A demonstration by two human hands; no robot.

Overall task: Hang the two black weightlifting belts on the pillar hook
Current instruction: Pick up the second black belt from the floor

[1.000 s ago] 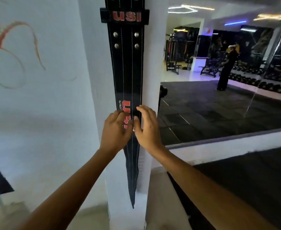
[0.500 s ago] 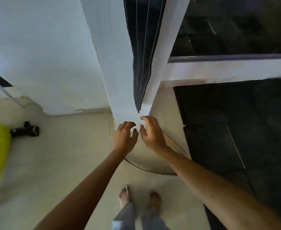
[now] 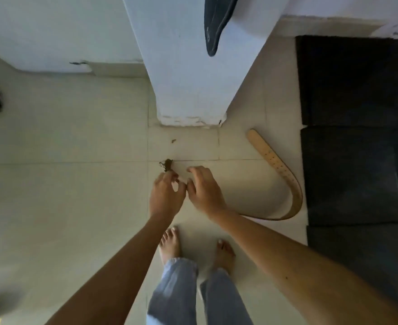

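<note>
with one black belt's tip (image 3: 213,31) hanging on the pillar (image 3: 188,73), your left hand (image 3: 166,195) pinches the buckle (image 3: 167,165) of the stiff floor belt (image 3: 280,174), right hand (image 3: 204,191) open; lift there.

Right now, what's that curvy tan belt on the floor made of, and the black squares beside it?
The tan belt looks like stiff leather: matte, holding its curve, with punched holes. The black squares look like rubber mat, dull and seamed, though that's a guess.

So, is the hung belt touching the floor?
Apart. The head view shows the hung belt ending partway down the pillar, with bare pillar between its tip and the floor.
</note>
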